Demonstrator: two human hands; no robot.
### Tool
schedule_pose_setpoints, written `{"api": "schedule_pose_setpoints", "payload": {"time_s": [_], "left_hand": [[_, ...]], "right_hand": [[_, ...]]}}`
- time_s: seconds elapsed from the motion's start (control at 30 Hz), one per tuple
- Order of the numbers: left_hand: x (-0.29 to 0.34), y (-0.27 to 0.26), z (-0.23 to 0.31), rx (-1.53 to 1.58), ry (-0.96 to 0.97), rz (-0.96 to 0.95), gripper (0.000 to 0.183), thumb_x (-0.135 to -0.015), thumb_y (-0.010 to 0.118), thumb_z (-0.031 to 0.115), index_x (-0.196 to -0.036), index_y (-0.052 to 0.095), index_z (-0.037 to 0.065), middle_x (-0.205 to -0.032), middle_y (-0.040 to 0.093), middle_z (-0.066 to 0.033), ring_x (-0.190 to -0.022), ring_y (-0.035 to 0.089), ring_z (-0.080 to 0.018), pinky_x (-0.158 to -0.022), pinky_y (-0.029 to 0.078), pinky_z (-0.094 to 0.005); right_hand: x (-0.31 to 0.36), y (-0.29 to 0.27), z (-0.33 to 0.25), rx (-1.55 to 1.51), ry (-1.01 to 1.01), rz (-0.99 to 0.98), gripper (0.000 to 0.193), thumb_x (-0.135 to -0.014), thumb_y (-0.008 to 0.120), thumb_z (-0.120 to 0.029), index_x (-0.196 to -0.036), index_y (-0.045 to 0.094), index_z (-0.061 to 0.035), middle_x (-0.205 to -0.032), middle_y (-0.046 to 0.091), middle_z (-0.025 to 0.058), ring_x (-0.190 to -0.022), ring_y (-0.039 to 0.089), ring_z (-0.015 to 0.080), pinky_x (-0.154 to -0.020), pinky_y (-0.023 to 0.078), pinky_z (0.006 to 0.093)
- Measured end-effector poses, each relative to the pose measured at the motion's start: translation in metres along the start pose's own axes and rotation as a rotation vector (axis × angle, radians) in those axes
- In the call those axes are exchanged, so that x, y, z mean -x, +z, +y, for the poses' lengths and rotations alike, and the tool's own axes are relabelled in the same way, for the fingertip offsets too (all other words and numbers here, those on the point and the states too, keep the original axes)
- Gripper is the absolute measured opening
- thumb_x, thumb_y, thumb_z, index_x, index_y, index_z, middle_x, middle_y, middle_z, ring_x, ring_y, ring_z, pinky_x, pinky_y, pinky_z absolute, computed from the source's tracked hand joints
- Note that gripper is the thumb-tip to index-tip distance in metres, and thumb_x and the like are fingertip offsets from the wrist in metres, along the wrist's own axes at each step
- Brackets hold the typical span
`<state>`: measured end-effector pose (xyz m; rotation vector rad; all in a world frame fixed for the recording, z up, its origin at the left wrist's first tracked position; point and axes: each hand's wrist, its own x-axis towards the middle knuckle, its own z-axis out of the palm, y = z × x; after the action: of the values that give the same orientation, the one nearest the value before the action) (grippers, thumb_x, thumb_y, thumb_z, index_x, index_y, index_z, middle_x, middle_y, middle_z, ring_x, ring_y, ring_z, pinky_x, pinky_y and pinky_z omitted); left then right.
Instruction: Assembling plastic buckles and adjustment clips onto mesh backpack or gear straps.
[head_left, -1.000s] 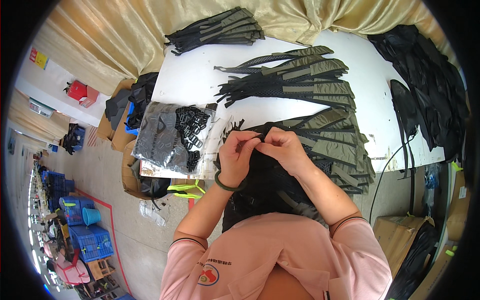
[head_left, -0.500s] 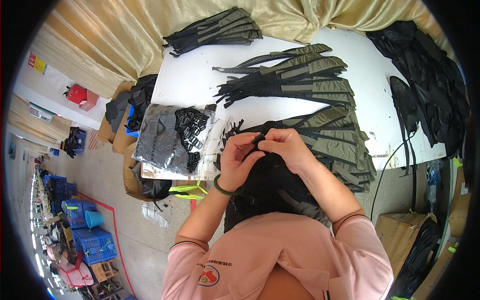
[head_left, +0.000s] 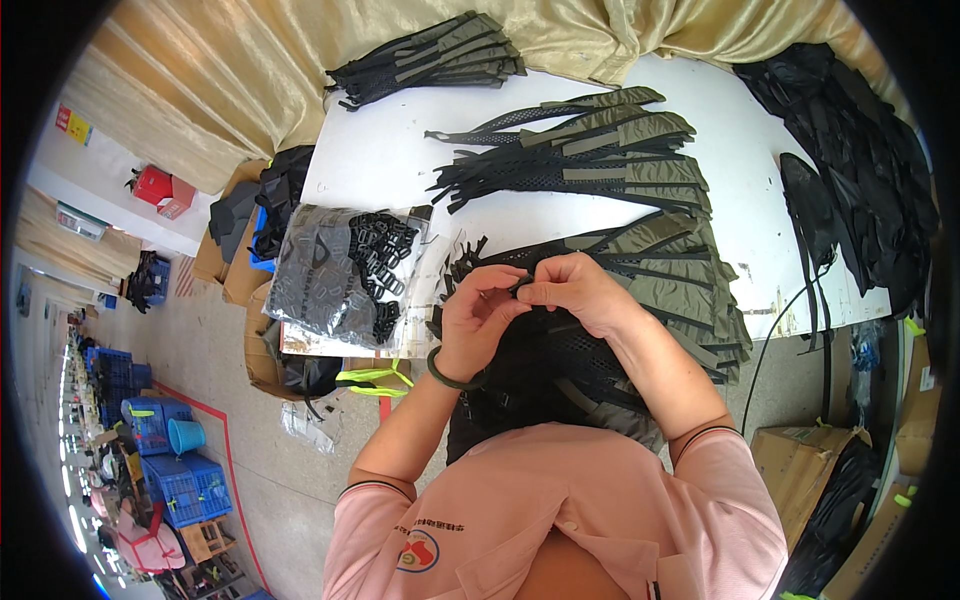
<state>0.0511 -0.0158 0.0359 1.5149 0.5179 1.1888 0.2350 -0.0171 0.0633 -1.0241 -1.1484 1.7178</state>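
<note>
Over the near edge of the white table, my left hand [head_left: 474, 315] and my right hand [head_left: 570, 290] meet, fingertips pinching a small black strap end [head_left: 523, 284] between them. Whether a buckle is in the pinch is hidden by the fingers. Below the hands, a black mesh piece [head_left: 560, 350] hangs over the table edge toward my lap. Just beyond and to the right lies a fanned stack of olive-and-black shoulder straps [head_left: 660, 285]. Left of my hands, black plastic buckles [head_left: 378, 265] spill from a clear plastic bag [head_left: 310, 275].
More olive-and-black straps [head_left: 600, 145] lie mid-table, with another bundle [head_left: 440, 60] by the curtain [head_left: 240, 80]. Black bags [head_left: 850, 170] are heaped at the right. Cardboard boxes [head_left: 235, 250] stand left of the table, and a large carton [head_left: 800, 480] sits on the floor at right.
The black strap end, which stuck up between my fingertips before, is now mostly covered by them. Both hands have stayed in nearly the same place.
</note>
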Motion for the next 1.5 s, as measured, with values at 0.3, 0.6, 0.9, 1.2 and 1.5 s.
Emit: {"api": "schedule_pose_setpoints", "payload": {"time_s": [0.3, 0.6, 0.9, 1.2, 1.5], "left_hand": [[-0.005, 0.009, 0.0, -0.027, 0.124, 0.086, 0.04, -0.076, 0.064, -0.014, -0.109, 0.05, 0.003, -0.118, 0.046, -0.0111, -0.103, 0.054, -0.0187, -0.087, 0.049, -0.0298], [-0.012, -0.009, 0.004, -0.378, 0.113, -0.081, 0.027, -0.077, 0.061, -0.016, -0.098, 0.057, 0.0, -0.106, 0.051, -0.0109, -0.09, 0.057, -0.0171, -0.074, 0.053, -0.0255], [-0.005, -0.006, -0.015, 0.242, -0.376, 0.033, 0.033, -0.08, 0.062, -0.01, -0.107, 0.05, 0.003, -0.099, 0.056, -0.0107, -0.075, 0.061, -0.0153, -0.068, 0.053, -0.0257], [-0.053, -0.052, 0.006, -0.923, -0.217, 0.039, 0.045, -0.076, 0.074, 0.013, -0.116, 0.052, 0.005, -0.113, 0.055, -0.0148, -0.068, 0.06, -0.0222, -0.064, 0.049, -0.0298], [-0.132, -0.07, -0.104, -1.064, 0.078, -0.286, 0.027, -0.076, 0.069, 0.015, -0.101, 0.062, 0.006, -0.097, 0.063, -0.0122, -0.088, 0.06, -0.0284, -0.08, 0.047, -0.0389]], "right_hand": [[0.002, 0.014, 0.008, -0.456, -0.141, 0.174, 0.011, -0.085, 0.066, -0.013, -0.082, 0.062, -0.0033, -0.075, 0.061, 0.0032, -0.065, 0.055, 0.0087, -0.058, 0.045, 0.023], [0.006, 0.004, -0.03, 0.324, -0.234, 0.061, 0.014, -0.089, 0.06, -0.013, -0.094, 0.062, 0.0007, -0.079, 0.063, 0.0016, -0.07, 0.056, 0.0069, -0.064, 0.046, 0.0214], [-0.032, -0.022, -0.021, 0.468, -0.136, -0.022, 0.012, -0.091, 0.056, -0.011, -0.095, 0.06, -0.0006, -0.076, 0.058, -0.0006, -0.067, 0.052, 0.0057, -0.06, 0.044, 0.0221], [-0.136, -0.172, 0.045, 1.552, -0.241, 0.568, 0.041, -0.078, 0.066, -0.015, -0.118, 0.058, -0.0153, -0.119, 0.052, 0.0073, -0.117, 0.044, 0.0243, -0.099, 0.033, 0.0446], [-0.084, -0.13, -0.026, 1.409, -0.679, 0.266, 0.008, -0.079, 0.064, -0.009, -0.083, 0.057, -0.0068, -0.075, 0.061, 0.0088, -0.075, 0.06, 0.029, -0.078, 0.047, 0.0403]]}}
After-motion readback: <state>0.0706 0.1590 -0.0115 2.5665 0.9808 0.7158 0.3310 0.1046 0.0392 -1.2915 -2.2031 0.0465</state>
